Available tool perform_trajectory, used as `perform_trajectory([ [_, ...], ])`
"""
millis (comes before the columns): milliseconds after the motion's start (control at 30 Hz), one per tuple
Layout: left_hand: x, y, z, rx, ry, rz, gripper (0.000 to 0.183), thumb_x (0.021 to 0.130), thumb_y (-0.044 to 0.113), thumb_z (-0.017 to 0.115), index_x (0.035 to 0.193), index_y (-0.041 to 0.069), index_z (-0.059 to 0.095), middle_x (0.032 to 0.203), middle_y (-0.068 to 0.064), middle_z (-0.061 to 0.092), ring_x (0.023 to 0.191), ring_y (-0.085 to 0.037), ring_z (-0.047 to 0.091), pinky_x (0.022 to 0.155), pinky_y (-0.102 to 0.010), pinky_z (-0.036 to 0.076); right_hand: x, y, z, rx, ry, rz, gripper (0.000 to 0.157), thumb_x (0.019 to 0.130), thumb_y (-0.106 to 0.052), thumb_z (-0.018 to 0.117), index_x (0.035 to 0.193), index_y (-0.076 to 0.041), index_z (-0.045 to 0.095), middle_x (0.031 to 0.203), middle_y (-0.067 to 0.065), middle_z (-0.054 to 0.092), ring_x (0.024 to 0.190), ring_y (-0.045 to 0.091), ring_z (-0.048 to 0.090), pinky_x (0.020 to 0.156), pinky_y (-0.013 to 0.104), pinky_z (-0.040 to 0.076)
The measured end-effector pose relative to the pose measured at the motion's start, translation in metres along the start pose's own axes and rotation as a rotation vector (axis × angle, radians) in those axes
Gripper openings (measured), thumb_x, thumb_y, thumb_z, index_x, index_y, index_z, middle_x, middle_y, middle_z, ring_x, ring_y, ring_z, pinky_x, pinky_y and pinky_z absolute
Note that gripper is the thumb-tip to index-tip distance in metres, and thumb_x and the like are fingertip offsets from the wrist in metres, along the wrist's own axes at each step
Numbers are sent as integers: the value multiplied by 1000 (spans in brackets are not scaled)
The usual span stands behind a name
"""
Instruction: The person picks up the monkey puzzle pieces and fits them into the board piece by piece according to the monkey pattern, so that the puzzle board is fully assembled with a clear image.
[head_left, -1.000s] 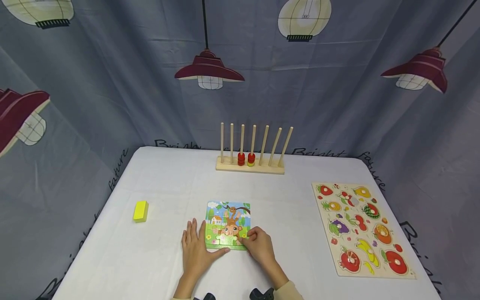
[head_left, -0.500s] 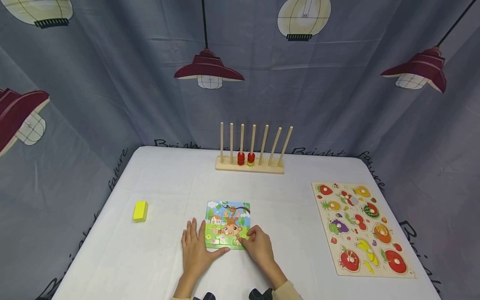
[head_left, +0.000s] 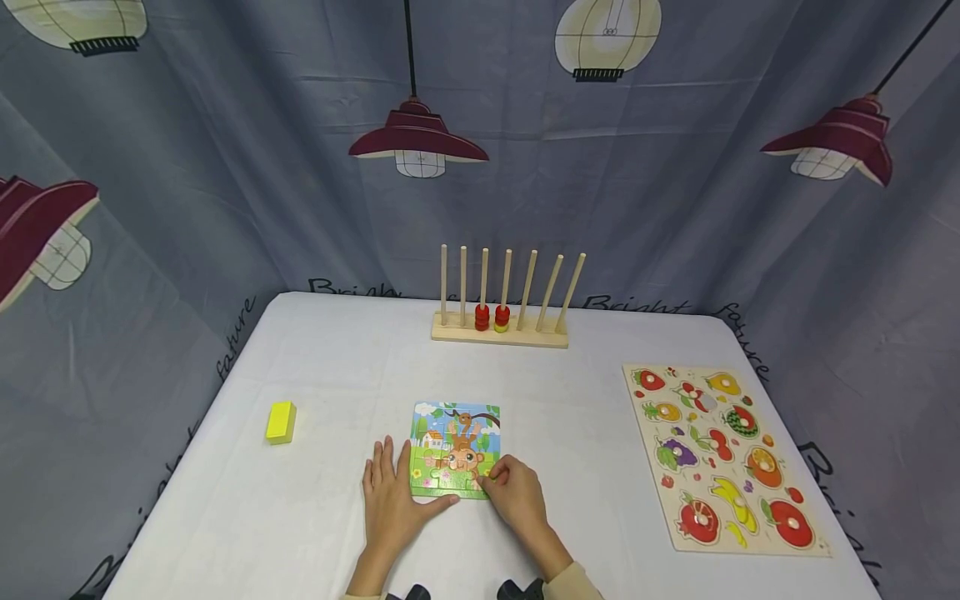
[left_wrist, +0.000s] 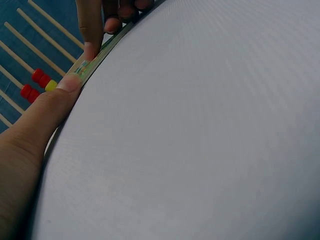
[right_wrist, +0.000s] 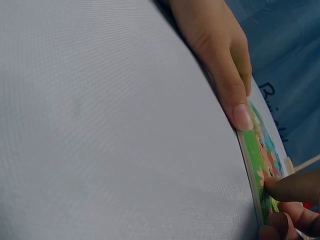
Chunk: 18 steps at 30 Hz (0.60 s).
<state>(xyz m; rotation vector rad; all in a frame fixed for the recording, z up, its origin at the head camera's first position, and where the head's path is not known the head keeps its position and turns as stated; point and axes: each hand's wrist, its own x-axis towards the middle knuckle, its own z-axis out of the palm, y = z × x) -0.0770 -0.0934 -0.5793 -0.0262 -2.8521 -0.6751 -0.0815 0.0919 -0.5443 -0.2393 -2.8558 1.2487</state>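
A square jigsaw puzzle (head_left: 438,446) with a monkey hanging from a branch lies face up on the white table. My left hand (head_left: 392,508) rests flat along its left side, fingers straight, the thumb stretched along the near edge; in the left wrist view the thumb (left_wrist: 45,110) touches that edge. At the lower right corner, my right hand (head_left: 519,498) pinches a puzzle piece between thumb and bent index finger. Seen from the right wrist, one fingertip (right_wrist: 272,184) presses the picture's surface while other fingers curl by the side. The pinched piece is mostly covered by the fingers.
A wooden peg rack (head_left: 540,337) with red and yellow beads stands at the back. To the right lies a fruit peg board (head_left: 652,492). A yellow block (head_left: 281,422) sits at the left. Behind the table (head_left: 322,517) hangs a grey curtain (head_left: 247,125).
The bent fingers of my right hand have dipped very slightly at the puzzle's lower right corner. My left hand and the puzzle stay where they were.
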Motion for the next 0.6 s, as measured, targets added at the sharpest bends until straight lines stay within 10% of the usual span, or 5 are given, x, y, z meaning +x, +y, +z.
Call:
perform_trajectory([
  [600, 0, 0, 2, -9, 15, 6, 118, 51, 83, 58, 139, 7, 36, 147, -23, 23, 139, -37, 12, 111, -50, 8, -12, 2, -6, -57, -8, -20, 12, 74, -19, 71, 71, -12, 62, 55, -6, 50, 46, 5, 40, 41, 17, 31],
])
